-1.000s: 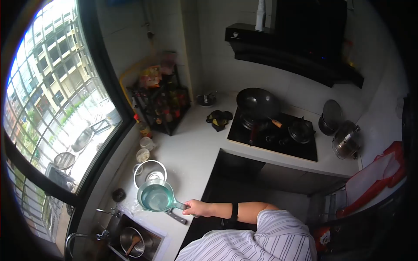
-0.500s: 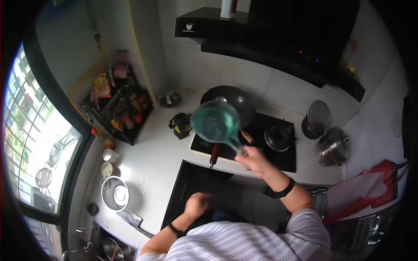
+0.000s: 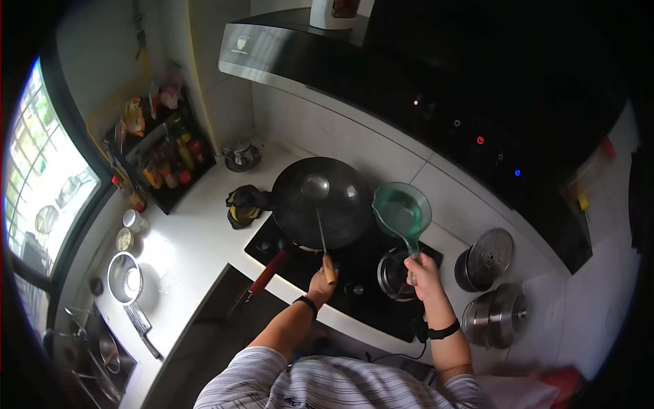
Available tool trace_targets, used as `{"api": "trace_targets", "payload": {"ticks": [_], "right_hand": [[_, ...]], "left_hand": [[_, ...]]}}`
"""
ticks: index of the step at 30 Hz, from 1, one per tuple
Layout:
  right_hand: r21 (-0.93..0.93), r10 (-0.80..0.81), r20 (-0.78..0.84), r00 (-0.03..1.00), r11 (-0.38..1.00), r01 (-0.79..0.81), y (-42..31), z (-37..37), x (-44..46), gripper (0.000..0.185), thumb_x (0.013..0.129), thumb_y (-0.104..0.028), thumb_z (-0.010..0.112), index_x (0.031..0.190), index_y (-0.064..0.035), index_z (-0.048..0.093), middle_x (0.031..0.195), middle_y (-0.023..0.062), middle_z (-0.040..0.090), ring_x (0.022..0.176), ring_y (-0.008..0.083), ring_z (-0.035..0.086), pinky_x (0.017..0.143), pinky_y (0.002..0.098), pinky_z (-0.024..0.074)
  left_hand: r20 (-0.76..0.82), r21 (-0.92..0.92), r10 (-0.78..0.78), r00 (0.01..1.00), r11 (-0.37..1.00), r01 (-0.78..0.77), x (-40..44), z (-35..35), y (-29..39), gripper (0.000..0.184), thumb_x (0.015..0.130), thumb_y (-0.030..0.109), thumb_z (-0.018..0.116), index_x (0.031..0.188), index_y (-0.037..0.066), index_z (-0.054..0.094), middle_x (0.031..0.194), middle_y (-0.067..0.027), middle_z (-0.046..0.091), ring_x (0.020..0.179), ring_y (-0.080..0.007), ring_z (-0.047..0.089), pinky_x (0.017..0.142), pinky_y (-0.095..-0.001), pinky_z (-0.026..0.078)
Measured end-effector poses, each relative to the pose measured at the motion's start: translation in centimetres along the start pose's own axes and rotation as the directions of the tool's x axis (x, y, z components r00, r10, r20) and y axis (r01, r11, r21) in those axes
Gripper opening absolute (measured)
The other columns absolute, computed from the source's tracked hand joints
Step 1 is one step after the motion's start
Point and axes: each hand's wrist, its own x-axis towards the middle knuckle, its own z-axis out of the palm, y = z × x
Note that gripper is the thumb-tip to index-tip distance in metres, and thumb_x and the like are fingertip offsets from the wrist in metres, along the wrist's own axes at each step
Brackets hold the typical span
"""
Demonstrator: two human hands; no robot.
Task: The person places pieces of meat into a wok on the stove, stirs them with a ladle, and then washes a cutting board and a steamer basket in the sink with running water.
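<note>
A black wok [image 3: 347, 204] sits on the left side of the black stove [image 3: 361, 293]. Inside it rests the metal bowl of a ladle [image 3: 316, 187], whose wooden handle reaches over the near rim. My left hand [image 3: 322, 283] is closed around that handle. To the right of the wok, above the right burner [image 3: 393, 274], a green translucent dipper [image 3: 402, 210] with liquid in it is held up by its handle in my right hand [image 3: 424, 274]. A red-handled tool [image 3: 267, 273] extends from the stove's front left.
A black and yellow cloth [image 3: 244, 206] lies left of the wok. Steel pots [image 3: 496, 315] stand at the right. A metal bowl [image 3: 125, 279] and a cleaver [image 3: 140, 327] are by the sink. The range hood [image 3: 409, 102] hangs overhead.
The dipper has moved from over the metal bowl, past the wok's front, to the wok's right. My left hand has come up and taken hold of the ladle handle. The view has shifted right.
</note>
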Motion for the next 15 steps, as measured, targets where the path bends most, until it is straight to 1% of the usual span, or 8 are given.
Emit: {"api": "trace_targets", "payload": {"ticks": [2,4,6,10,12,13,14,15], "right_hand": [[-0.037,0.005,0.013,1.000,0.999,-0.005,-0.4,-0.9,1.1,0.016,0.079,-0.007,0.063,0.074,-0.0102,0.048,0.058,-0.0058,0.040,0.042,0.0026,0.033,0.038,0.0194,0.0263],[-0.018,0.026,0.036,0.999,1.000,-0.026,0.3,-2.1,2.5,0.016,0.080,-0.007,0.063,0.074,-0.0104,0.048,0.058,-0.0060,0.040,0.042,0.0026,0.032,0.037,0.0197,0.0265],[-0.021,0.032,0.052,0.998,0.999,-0.031,0.5,-2.5,3.3,0.016,0.080,-0.008,0.063,0.074,-0.0103,0.048,0.058,-0.0061,0.040,0.042,0.0026,0.032,0.038,0.0195,0.0264],[-0.043,0.048,0.070,0.996,0.998,-0.045,0.3,-2.4,4.0,0.016,0.080,-0.008,0.063,0.073,-0.0103,0.048,0.058,-0.0064,0.039,0.042,0.0027,0.031,0.038,0.0196,0.0258],[-0.039,0.042,0.065,0.997,0.998,-0.040,0.4,-2.2,4.5,0.016,0.080,-0.008,0.063,0.073,-0.0101,0.049,0.058,-0.0064,0.039,0.042,0.0027,0.031,0.038,0.0196,0.0261],[-0.040,0.041,0.058,0.997,0.998,-0.039,0.4,-2.1,4.7,0.015,0.080,-0.008,0.063,0.073,-0.0100,0.049,0.058,-0.0063,0.040,0.042,0.0027,0.032,0.038,0.0197,0.0264],[-0.046,0.039,0.063,0.997,0.998,-0.036,0.2,-2.1,4.9,0.015,0.080,-0.008,0.063,0.073,-0.0100,0.049,0.058,-0.0063,0.040,0.042,0.0027,0.032,0.038,0.0197,0.0264],[-0.050,0.037,0.061,0.997,0.998,-0.034,0.1,-2.0,5.1,0.015,0.080,-0.009,0.063,0.073,-0.0100,0.049,0.058,-0.0062,0.040,0.042,0.0026,0.032,0.037,0.0198,0.0267]], "left_hand": [[-0.110,-0.017,0.029,0.993,0.999,-0.031,0.1,0.6,0.1,0.028,0.088,0.032,0.048,0.089,0.004,0.051,0.086,-0.0134,0.061,0.081,-0.0327,0.061,0.067,-0.0434,0.044],[-0.115,-0.163,-0.002,0.993,0.986,-0.017,0.1,1.1,-0.4,0.044,0.088,0.040,0.043,0.087,-0.002,0.056,0.080,-0.0239,0.062,0.079,-0.0405,0.060,0.070,-0.0470,0.048],[-0.225,-0.251,-0.002,0.974,0.966,-0.056,0.2,2.7,-1.0,0.042,0.089,0.039,0.043,0.084,0.000,0.057,0.074,-0.0215,0.062,0.075,-0.0391,0.061,0.066,-0.0453,0.049],[-0.280,-0.470,-0.226,0.933,0.880,0.072,1.0,3.8,-0.9,0.040,0.089,0.038,0.043,0.084,0.002,0.057,0.073,-0.0188,0.063,0.076,-0.0337,0.062,0.065,-0.0415,0.049],[-0.222,-0.438,-0.295,0.929,0.882,0.175,0.0,3.0,0.0,0.031,0.086,0.037,0.053,0.095,0.007,0.055,0.077,-0.0048,0.059,0.077,-0.0194,0.061,0.067,-0.0319,0.049],[-0.288,-0.294,-0.382,0.878,0.908,0.298,-0.2,1.9,1.6,0.035,0.083,0.039,0.055,0.090,0.004,0.057,0.078,-0.0108,0.062,0.077,-0.0272,0.062,0.069,-0.0352,0.049],[-0.292,-0.300,-0.384,0.876,0.906,0.297,-1.0,0.2,3.4,0.035,0.083,0.039,0.055,0.090,0.004,0.057,0.078,-0.0108,0.062,0.077,-0.0272,0.062,0.069,-0.0352,0.049],[-0.234,-0.095,-0.257,0.938,0.966,0.241,-2.1,-2.0,4.7,0.032,0.082,0.035,0.055,0.087,0.003,0.057,0.083,-0.0136,0.062,0.079,-0.0321,0.061,0.071,-0.0397,0.048]]}}
